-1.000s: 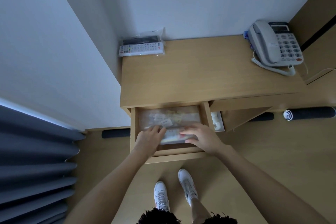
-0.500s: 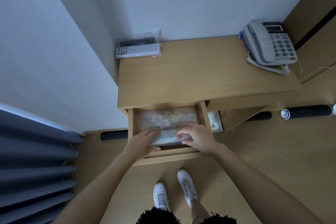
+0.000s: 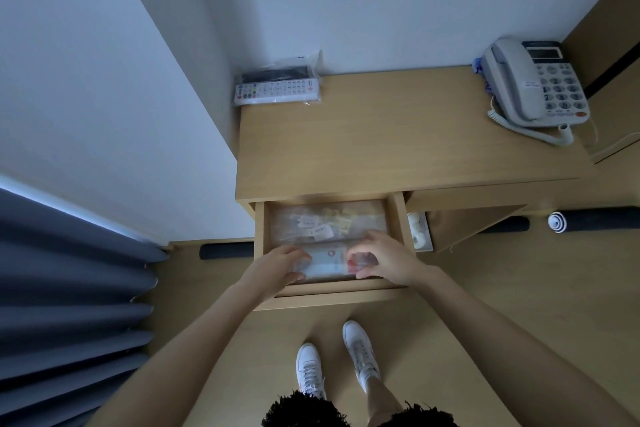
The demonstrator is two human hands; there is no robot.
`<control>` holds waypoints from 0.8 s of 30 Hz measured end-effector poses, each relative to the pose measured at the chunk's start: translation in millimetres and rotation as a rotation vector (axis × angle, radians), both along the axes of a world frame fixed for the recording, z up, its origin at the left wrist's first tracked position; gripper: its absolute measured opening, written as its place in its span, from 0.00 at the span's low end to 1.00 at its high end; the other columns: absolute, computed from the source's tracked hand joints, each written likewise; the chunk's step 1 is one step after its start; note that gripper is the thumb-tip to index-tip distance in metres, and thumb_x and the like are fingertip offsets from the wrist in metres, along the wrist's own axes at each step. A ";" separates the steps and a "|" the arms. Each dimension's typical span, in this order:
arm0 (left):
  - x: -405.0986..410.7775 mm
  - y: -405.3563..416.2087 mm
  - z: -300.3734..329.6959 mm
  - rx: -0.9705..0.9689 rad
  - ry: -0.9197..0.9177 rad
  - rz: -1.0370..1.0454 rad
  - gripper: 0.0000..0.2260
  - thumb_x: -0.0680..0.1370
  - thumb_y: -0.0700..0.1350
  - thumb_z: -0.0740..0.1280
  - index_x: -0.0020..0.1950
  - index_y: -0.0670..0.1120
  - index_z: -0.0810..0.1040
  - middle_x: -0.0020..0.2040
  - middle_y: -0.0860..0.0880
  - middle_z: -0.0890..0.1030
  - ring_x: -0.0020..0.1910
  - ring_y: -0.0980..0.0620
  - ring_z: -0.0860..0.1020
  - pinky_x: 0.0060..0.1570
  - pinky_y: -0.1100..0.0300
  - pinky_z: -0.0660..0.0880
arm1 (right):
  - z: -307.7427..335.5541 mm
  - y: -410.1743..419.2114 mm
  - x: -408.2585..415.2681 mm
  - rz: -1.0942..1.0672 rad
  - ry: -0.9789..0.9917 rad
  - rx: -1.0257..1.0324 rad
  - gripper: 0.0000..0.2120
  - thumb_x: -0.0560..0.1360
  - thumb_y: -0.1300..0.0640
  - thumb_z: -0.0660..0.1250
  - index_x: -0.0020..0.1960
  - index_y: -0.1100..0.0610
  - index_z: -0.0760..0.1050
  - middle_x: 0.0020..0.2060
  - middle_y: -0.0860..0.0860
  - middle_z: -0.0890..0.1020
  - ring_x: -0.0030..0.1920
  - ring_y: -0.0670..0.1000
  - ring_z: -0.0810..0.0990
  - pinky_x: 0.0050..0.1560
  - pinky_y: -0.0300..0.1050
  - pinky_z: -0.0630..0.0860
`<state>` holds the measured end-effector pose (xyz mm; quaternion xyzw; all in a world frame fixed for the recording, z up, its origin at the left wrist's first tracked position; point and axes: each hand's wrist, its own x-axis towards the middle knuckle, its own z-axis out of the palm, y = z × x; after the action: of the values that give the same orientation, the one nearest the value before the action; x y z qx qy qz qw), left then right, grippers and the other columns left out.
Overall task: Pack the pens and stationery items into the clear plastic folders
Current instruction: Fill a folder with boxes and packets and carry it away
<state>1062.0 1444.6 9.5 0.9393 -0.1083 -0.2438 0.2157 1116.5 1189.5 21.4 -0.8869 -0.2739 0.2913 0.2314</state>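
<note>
Folder (image 3: 325,262) lies at the front of the open drawer (image 3: 398,218), left hand (image 3: 280,267) and right hand (image 3: 384,258) gripping its ends. Behind lies another folder (image 3: 325,224); a phone (image 3: 533,87) and remote (image 3: 277,90) sit on the desk (image 3: 381,135).

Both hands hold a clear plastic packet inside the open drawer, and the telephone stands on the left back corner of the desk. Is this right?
Not quite. The head view shows the telephone on the right back corner of the desk. The rest holds: left hand and right hand hold the clear plastic packet inside the open drawer.
</note>
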 end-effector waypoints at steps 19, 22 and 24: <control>10.8 -13.3 7.8 0.232 -0.007 -0.148 0.16 0.79 0.48 0.64 0.66 0.52 0.70 0.70 0.49 0.65 0.69 0.48 0.65 0.60 0.55 0.70 | -8.5 0.2 1.1 0.110 0.061 -0.063 0.15 0.74 0.67 0.62 0.57 0.53 0.74 0.42 0.49 0.75 0.43 0.47 0.72 0.46 0.45 0.71; 10.5 -5.5 7.0 0.227 -0.126 -0.229 0.15 0.79 0.48 0.64 0.65 0.48 0.73 0.66 0.46 0.71 0.63 0.46 0.73 0.55 0.55 0.72 | -9.0 -4.9 2.0 0.018 0.006 -0.055 0.12 0.75 0.61 0.65 0.57 0.51 0.76 0.50 0.50 0.76 0.52 0.49 0.74 0.54 0.47 0.72; 8.7 -2.1 7.7 0.220 -0.206 -0.263 0.20 0.70 0.47 0.75 0.60 0.47 0.74 0.56 0.44 0.78 0.51 0.44 0.80 0.46 0.56 0.76 | -8.4 -7.2 3.4 0.013 -0.130 -0.095 0.15 0.75 0.57 0.68 0.61 0.49 0.75 0.59 0.51 0.73 0.62 0.50 0.70 0.61 0.46 0.68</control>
<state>1070.7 1442.6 17.2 0.9549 -0.2244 -0.1828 0.0656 1119.9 1182.3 13.0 -0.9122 -0.2797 0.2474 0.1689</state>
